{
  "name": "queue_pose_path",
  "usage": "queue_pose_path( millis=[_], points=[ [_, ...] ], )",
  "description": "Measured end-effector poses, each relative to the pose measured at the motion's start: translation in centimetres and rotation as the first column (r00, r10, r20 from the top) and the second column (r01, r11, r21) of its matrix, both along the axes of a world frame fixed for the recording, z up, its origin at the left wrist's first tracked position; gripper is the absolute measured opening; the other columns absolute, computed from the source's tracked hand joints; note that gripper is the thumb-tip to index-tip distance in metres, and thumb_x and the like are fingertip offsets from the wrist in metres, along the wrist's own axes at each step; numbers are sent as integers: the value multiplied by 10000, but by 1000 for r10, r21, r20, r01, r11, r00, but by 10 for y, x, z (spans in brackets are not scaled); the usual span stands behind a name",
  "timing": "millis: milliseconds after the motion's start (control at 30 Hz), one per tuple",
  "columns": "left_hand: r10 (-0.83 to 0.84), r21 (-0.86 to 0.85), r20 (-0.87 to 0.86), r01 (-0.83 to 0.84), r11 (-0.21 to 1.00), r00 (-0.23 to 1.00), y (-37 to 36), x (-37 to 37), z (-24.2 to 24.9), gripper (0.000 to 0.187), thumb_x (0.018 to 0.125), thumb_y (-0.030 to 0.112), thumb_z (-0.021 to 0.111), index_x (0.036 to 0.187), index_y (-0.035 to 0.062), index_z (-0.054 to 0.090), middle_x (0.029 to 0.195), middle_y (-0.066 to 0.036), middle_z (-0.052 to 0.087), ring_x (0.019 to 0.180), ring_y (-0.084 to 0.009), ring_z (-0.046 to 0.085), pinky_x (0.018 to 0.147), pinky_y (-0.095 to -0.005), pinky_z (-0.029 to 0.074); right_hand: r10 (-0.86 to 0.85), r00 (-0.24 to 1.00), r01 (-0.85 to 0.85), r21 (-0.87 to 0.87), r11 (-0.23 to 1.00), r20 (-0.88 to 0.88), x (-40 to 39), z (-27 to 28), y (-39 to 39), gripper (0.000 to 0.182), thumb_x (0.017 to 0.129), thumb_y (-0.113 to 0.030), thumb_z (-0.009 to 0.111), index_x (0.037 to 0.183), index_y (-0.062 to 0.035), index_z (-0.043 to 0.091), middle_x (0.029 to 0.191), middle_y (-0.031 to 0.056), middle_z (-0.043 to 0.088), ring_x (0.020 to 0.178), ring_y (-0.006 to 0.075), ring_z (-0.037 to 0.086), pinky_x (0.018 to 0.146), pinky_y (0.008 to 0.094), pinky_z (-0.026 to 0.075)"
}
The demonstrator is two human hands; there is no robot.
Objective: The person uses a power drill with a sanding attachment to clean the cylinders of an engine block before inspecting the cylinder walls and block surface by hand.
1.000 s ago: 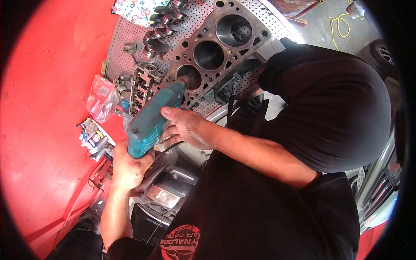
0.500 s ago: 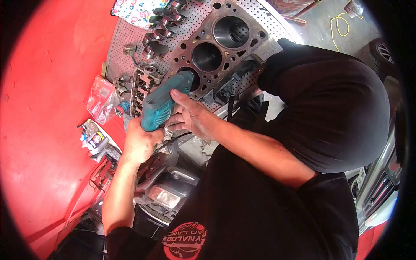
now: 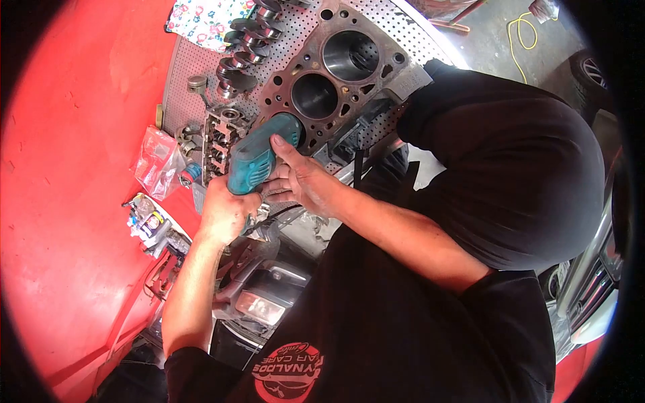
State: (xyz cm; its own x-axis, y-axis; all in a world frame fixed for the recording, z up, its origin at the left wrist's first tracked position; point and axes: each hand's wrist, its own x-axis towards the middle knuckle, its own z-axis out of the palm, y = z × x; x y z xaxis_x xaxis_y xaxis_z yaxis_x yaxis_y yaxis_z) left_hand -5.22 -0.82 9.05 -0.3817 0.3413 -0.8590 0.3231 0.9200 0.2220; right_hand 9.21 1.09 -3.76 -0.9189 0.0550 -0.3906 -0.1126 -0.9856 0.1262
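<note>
Since one second ago, the drill (image 3: 263, 156) has moved together with both hands, and it now points more steeply down over the nearest hole of the metal block (image 3: 342, 111). Closest to the eye is the black shirt (image 3: 403, 336); near 6 o'clock it has a red round print (image 3: 289, 373), upside down, where I can read "YNALDOS", "AIR CARE" and, in curved script, probably "Center".

The left hand (image 3: 226, 211) is closed around the drill's handle, its fingers partly hidden. The right hand (image 3: 306, 181) comes from 4 o'clock with fingers half bent; its thumb lies along the drill, the others reach below it, and I cannot tell how firmly they press.

The drill is at 10 o'clock from the centre, teal and rather dirty, with slots in its rear side. Its front end is hidden. The block, at 12 o'clock, is grey-brown with small openings around its big round holes; two holes show fully, the third is mostly covered by the drill.

All this is on a table (image 3: 185, 67) with a dotted surface. At 11 o'clock lie a crooked metal shaft (image 3: 245, 50) and a flowered cloth (image 3: 213, 25). Bottles (image 3: 151, 225) at 9 o'clock carry labels too small to read. Farther away, at 1 o'clock, a yellow cord (image 3: 522, 41) lies on the floor (image 3: 500, 57).
</note>
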Motion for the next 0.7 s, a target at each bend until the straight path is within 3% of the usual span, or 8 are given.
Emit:
queue_pose_path(
  millis=[333, 567, 700],
  points=[
    [12, 22, 6, -12, 1000, 1000, 5, 5, -4, 174, 711, -6, 633, 881, -30, 654, 740, -51, 642, 608, -146, 581, 569, -297, 467, 25, 997, -24, -16, 1000, 73, 1, 0, 2, 881, 833, -831, 500, 1282, -80, 604, 1193, 113, 671, 1067, 233, 601, 986, 413, 420],
    [-36, 36, 13, 36, 999, 999, -6, 1, 12, 148, 711, 11, 641, 853, -27, 654, 700, -47, 639, 611, -151, 584, 573, -293, 455, -59, 997, 59, -11, 998, 48, 3, 12, -1, 805, 849, -742, 597, 1303, -78, 573, 1198, 103, 656, 1079, 231, 600, 980, 429, 453],
    [-107, 8, -6, 107, 994, 994, -17, 4, 51, 130, 757, 3, 599, 880, -9, 636, 747, 30, 586, 682, -68, 509, 600, -273, 429, -50, 996, 50, 4, 999, -68, 3, 13, -7, 750, 872, -647, 656, 1345, -80, 531, 1257, 86, 623, 1106, 223, 593, 966, 417, 469]
  ],
)
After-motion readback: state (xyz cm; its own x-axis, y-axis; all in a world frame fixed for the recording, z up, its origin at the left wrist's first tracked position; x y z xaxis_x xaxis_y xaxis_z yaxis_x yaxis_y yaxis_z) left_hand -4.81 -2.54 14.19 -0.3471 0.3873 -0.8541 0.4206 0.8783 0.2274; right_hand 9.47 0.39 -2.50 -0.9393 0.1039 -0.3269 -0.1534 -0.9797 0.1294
